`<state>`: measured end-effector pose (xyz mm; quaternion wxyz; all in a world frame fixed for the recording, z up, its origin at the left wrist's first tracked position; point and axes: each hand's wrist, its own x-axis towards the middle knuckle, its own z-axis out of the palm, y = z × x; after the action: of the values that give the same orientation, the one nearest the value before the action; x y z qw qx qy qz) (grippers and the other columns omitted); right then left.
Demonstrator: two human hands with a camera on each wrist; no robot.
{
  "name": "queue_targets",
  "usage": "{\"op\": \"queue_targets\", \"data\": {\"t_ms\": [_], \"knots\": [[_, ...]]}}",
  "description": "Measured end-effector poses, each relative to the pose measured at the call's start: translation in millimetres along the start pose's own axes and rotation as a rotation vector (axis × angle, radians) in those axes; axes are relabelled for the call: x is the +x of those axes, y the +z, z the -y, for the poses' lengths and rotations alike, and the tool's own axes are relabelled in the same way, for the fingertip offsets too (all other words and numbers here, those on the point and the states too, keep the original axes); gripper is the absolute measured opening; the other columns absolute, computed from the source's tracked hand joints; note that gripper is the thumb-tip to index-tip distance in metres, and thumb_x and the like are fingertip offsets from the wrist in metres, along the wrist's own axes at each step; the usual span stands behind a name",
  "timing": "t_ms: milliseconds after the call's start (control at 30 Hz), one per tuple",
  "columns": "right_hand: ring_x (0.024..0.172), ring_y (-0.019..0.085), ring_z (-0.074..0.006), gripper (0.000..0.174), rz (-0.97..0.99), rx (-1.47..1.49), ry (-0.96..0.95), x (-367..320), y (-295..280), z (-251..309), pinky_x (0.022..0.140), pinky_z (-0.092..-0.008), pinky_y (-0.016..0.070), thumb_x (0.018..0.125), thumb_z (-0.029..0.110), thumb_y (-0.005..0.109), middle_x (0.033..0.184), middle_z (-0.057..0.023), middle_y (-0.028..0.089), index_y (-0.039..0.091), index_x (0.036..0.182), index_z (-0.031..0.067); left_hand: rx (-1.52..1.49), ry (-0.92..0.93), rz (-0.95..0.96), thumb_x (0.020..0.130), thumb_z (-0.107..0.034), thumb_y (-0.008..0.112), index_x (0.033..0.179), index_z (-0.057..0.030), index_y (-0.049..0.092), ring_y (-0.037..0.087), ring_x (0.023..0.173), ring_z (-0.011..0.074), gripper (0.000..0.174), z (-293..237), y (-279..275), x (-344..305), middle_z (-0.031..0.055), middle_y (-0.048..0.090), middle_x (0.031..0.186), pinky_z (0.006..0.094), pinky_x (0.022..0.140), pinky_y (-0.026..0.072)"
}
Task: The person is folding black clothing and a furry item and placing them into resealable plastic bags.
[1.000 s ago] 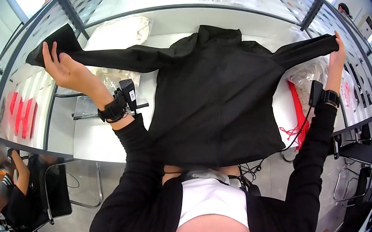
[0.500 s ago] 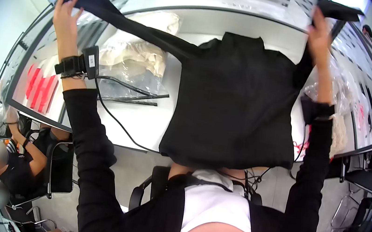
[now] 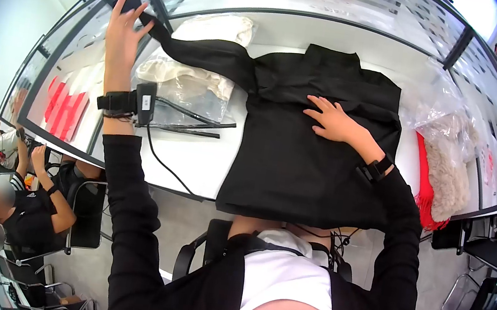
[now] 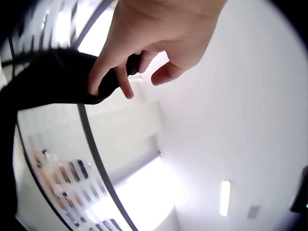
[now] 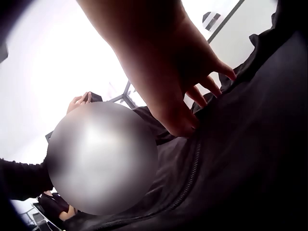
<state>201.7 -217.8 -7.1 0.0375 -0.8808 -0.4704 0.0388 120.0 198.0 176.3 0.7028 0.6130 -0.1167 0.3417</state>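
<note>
A black high-collared jacket (image 3: 309,169) lies spread on the white table, its collar toward the back. In the head view, my left hand (image 3: 124,38) is raised at the far left, gripping the end of the jacket's left-hand sleeve (image 3: 211,56), which stretches out from the shoulder. The left wrist view shows the cuff cloth (image 4: 57,79) caught among the fingers. My right hand (image 3: 337,123) rests with spread fingers on the upper body of the jacket, where the other sleeve is folded across. A zip (image 5: 192,168) shows in the dark cloth below the right hand.
Clear bags with cream cloth (image 3: 186,81) and black strips (image 3: 195,129) lie left of the jacket. A red fringed scarf (image 3: 423,184) and a bagged beige fluffy item (image 3: 447,168) lie at the right. Glass partitions (image 3: 457,51) edge the table; other people sit beyond.
My right hand has brought its sleeve inward from the far right, let it go and come down on the jacket. The left hand went up, then slightly right, keeping its sleeve.
</note>
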Motion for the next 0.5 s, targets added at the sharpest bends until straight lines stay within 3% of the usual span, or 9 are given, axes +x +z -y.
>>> {"op": "queue_targets", "data": {"t_ms": [133,167,200,233,267,300,333,400,500], "knots": [[0.119,0.040,-0.0301,0.039,-0.013,0.326,0.031,-28,-19,4,0.092,-0.0418,0.0391,0.080,0.025,0.057,0.138,-0.0093,0.029,0.051,0.116,0.0122,-0.123,0.133,0.390,0.084,-0.011,0.048,0.131,-0.0051,0.033,0.044,0.116,0.0254,0.050,7,130,-3,0.0101,0.040,0.127,0.0481,0.091,0.0398],[0.115,0.044,-0.0283,0.038,-0.006,0.386,0.086,-37,-27,5,0.091,-0.0357,0.0406,0.079,0.026,0.058,0.137,-0.0083,0.031,0.052,0.114,0.0130,-0.078,0.135,0.509,0.084,-0.012,0.051,0.123,-0.0041,0.039,0.048,0.107,0.0240,0.041,18,192,-17,0.0103,0.043,0.120,0.0410,0.090,0.0418],[0.106,0.051,-0.0291,0.035,-0.176,0.324,0.017,-44,-14,-10,0.086,-0.0376,0.0435,0.079,0.026,0.058,0.125,-0.0098,0.046,0.054,0.112,0.0126,-0.027,0.137,0.628,0.085,-0.013,0.055,0.114,-0.0030,0.044,0.052,0.098,0.0226,0.033,28,255,-35,0.0105,0.046,0.113,0.0339,0.088,0.0439],[0.096,0.055,-0.0299,0.033,-0.213,0.387,0.073,-59,-21,-19,0.081,-0.0367,0.0456,0.080,0.023,0.058,0.113,-0.0107,0.053,0.055,0.110,0.0097,-0.077,0.146,0.682,0.074,-0.005,0.062,0.104,-0.0032,0.052,0.054,0.092,0.0242,0.032,64,286,-52,0.0102,0.052,0.103,0.0342,0.079,0.0454],[0.086,0.059,-0.0307,0.031,-0.250,0.449,0.126,-77,-31,-27,0.076,-0.0359,0.0477,0.080,0.020,0.057,0.101,-0.0116,0.059,0.056,0.108,0.0068,0.222,0.256,0.785,0.077,-0.010,0.057,0.113,-0.0065,0.049,0.050,0.102,0.0287,0.037,69,289,-60,0.0119,0.046,0.116,0.0349,0.085,0.0434],[0.078,0.061,-0.0293,0.031,-0.347,0.280,0.393,-97,-39,-38,0.072,-0.0345,0.0485,0.079,0.019,0.059,0.093,-0.0116,0.061,0.056,0.107,0.0061,0.506,0.401,0.876,0.080,-0.014,0.052,0.122,-0.0099,0.045,0.046,0.112,0.0332,0.042,74,292,-68,0.0137,0.039,0.129,0.0356,0.091,0.0415],[0.071,0.062,-0.0278,0.031,-0.437,0.099,0.653,-121,-43,-52,0.067,-0.0330,0.0494,0.078,0.018,0.060,0.085,-0.0115,0.063,0.056,0.107,0.0054,0.540,0.725,0.993,0.080,-0.016,0.053,0.119,-0.0105,0.048,0.046,0.111,0.0342,0.040,111,304,-86,0.0139,0.039,0.130,0.0350,0.091,0.0415],[0.079,0.062,-0.0273,0.030,-0.916,0.015,0.984,-188,-48,-97,0.069,-0.0340,0.0482,0.078,0.025,0.060,0.093,-0.0152,0.063,0.057,0.103,0.0085,0.749,0.369,1.526,0.080,-0.018,0.054,0.115,-0.0100,0.052,0.045,0.113,0.0329,0.036,120,295,-129,0.0133,0.038,0.131,0.0382,0.091,0.0405],[0.081,0.063,-0.0287,0.032,-0.881,0.316,0.995,-227,-59,-106,0.072,-0.0353,0.0479,0.079,0.026,0.060,0.095,-0.0177,0.062,0.056,0.105,0.0077,0.665,0.173,1.610,0.081,-0.022,0.055,0.117,-0.0103,0.051,0.044,0.114,0.0319,0.038,125,260,-152,0.0132,0.037,0.133,0.0374,0.092,0.0393]]}}
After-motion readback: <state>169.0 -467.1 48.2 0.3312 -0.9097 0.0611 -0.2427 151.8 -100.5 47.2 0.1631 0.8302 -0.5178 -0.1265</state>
